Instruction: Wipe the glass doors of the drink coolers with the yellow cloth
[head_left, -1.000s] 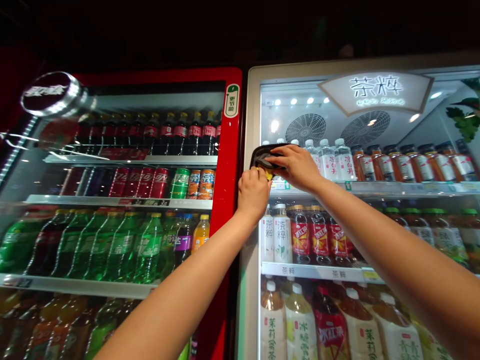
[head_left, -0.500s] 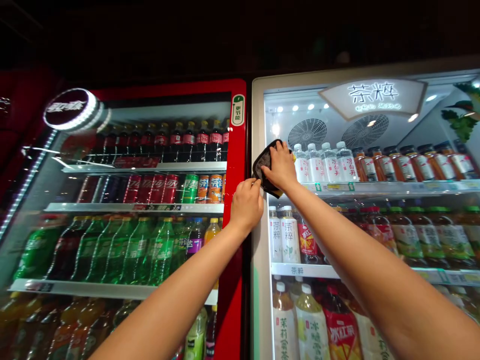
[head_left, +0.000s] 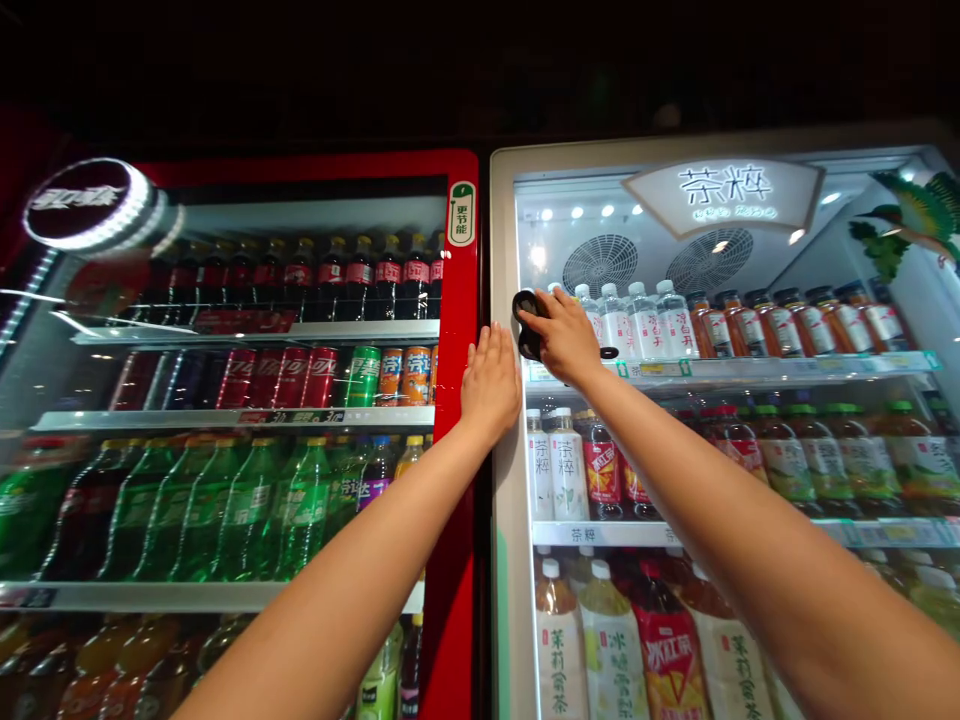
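Note:
My right hand (head_left: 564, 335) presses a dark cloth (head_left: 531, 322) against the glass of the white-framed drinks fridge, near the upper left corner of its door. The cloth is bunched under my fingers, and part of it is hidden by the hand. To its left, my left hand (head_left: 491, 382) lies with fingers stretched upward against the white door frame (head_left: 507, 520), beside the gap between the two fridges. It holds nothing. Behind the glass, close to my right hand, stand clear water bottles (head_left: 646, 322) with white caps.
The red-framed fridge (head_left: 459, 420) on the left holds cola bottles, cans and green bottles (head_left: 247, 505). A lit fan-shaped sign (head_left: 726, 195) sits at the top of the right fridge. Tea bottles (head_left: 555, 640) fill its lower shelves. A round lit sign (head_left: 79, 205) is at far left.
My left hand has let go of the cloth's edge and flattened with its fingers extended. The cloth has become more bunched under my right hand. The view has shifted slightly to the right.

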